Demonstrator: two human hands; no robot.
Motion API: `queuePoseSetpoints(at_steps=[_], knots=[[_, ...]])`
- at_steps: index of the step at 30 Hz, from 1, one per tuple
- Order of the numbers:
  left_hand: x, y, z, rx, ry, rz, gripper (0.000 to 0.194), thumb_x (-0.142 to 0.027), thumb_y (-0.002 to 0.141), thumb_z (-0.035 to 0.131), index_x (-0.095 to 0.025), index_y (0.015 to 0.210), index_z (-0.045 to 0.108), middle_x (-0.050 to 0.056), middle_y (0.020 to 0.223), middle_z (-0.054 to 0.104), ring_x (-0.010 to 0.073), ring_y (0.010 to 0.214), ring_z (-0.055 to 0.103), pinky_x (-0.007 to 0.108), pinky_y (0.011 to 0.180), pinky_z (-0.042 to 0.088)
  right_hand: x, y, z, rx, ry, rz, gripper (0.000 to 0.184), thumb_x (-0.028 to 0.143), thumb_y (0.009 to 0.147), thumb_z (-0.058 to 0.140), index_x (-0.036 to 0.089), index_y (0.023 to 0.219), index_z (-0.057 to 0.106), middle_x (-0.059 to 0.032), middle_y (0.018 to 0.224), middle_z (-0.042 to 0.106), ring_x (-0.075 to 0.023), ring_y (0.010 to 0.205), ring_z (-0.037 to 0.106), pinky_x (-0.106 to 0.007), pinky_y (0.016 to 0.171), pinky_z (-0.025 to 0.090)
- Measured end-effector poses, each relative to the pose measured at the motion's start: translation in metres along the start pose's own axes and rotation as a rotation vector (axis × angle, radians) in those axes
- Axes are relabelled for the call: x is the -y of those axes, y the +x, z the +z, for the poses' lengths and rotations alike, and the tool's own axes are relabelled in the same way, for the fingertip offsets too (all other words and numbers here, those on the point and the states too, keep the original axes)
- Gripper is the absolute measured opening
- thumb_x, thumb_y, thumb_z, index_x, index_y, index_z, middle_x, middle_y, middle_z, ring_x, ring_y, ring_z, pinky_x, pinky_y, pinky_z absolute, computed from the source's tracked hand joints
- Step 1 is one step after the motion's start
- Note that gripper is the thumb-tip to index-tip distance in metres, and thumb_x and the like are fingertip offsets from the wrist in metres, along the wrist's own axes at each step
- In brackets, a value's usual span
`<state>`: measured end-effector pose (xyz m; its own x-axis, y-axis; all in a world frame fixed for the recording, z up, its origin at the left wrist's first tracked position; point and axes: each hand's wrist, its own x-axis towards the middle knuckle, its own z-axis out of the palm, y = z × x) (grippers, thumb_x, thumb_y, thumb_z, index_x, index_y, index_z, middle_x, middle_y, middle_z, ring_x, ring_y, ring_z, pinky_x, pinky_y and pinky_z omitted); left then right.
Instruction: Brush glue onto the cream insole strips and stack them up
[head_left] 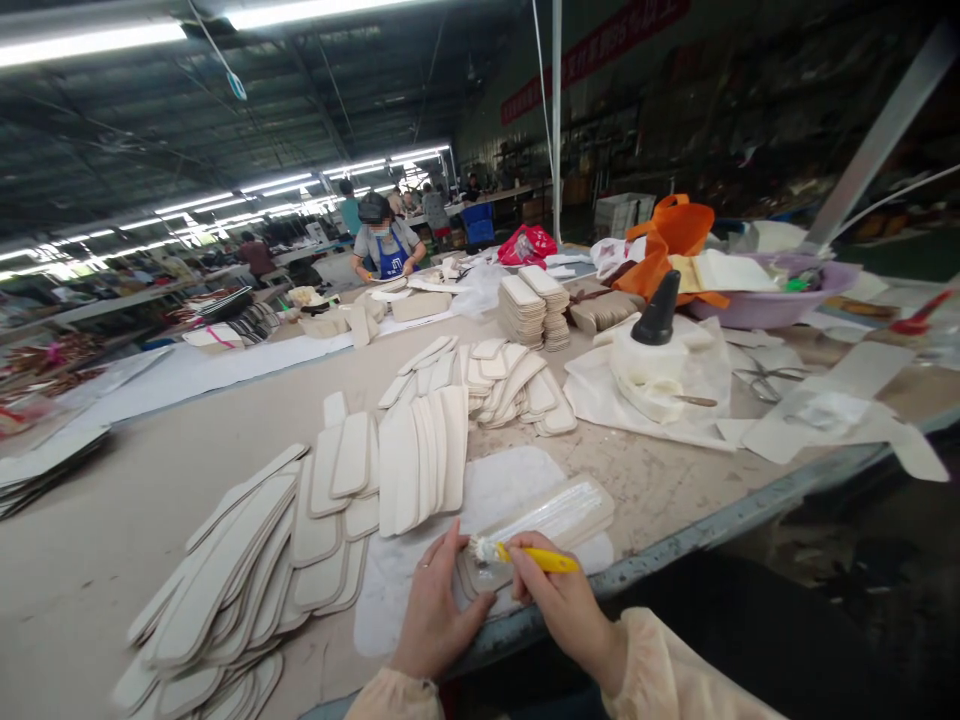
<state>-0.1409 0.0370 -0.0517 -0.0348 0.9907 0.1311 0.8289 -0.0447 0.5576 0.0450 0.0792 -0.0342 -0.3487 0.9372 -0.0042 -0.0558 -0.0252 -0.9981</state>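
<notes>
My right hand (562, 605) is closed around a yellow-handled brush (553, 561). The white bristles press on the near end of a pale strip-shaped panel (551, 515), whose surface has a wet, glossy coat. My left hand (435, 610) lies at that panel's left end, thumb and fingers apart, touching its edge. Beneath is a whitish sheet (382, 600) at the table's front edge. Left of the hands, overlapping beige rounded panels (217, 580) spread in fanned rows, and a paler upright-leaning batch (424, 460) stands just beyond the sheet.
A white tub with a black cone on it (656, 320) stands at the right on plastic sheeting. Scissors (769, 380), a purple basin (772, 305) and an orange bag (667, 250) lie around it. Stacked panels (534, 305) stand farther back. Across the table works a person in a blue apron (390, 250).
</notes>
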Motion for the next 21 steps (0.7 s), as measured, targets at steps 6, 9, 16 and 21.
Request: queuePoseSetpoints(at_steps=[6,9,16,21], knots=[[-0.003,0.001,-0.002,0.032,0.004,-0.019,0.088,-0.027,0.07,0.065,-0.018,0.144,0.017,0.011,0.125,0.057,0.0265,0.121,0.048,0.047,0.103,0.037,-0.007,0.002,-0.006,-0.022,-0.069,0.0,0.027,0.043,0.091,0.046,0.019,0.089,0.059,0.003,0.054,0.053,-0.0129,0.051,0.05,-0.024,0.055,0.042],[0.001,0.0,0.0,0.046,0.02,-0.012,0.087,-0.029,0.072,0.064,-0.018,0.144,0.016,0.012,0.128,0.055,0.0272,0.124,0.045,0.049,0.105,0.035,-0.008,0.004,-0.023,-0.106,-0.102,-0.011,0.028,0.043,0.092,0.045,0.019,0.092,0.059,0.003,0.055,0.053,-0.0134,0.052,0.05,-0.025,0.055,0.042],[0.011,0.001,0.005,0.038,0.069,0.005,0.085,-0.036,0.075,0.062,-0.02,0.144,0.015,0.01,0.13,0.054,0.0278,0.125,0.044,0.048,0.105,0.036,-0.009,0.01,-0.072,-0.327,-0.162,-0.013,0.032,0.048,0.09,0.046,0.019,0.091,0.058,0.0021,0.054,0.054,-0.015,0.051,0.051,-0.026,0.055,0.044],[0.012,0.001,0.004,0.047,0.1,0.008,0.087,-0.039,0.076,0.062,-0.02,0.145,0.012,0.009,0.13,0.055,0.0279,0.125,0.045,0.048,0.105,0.037,-0.01,0.014,-0.104,-0.461,-0.22,0.004,0.033,0.051,0.088,0.047,0.02,0.093,0.058,0.0026,0.055,0.055,-0.0145,0.049,0.051,-0.025,0.051,0.043]])
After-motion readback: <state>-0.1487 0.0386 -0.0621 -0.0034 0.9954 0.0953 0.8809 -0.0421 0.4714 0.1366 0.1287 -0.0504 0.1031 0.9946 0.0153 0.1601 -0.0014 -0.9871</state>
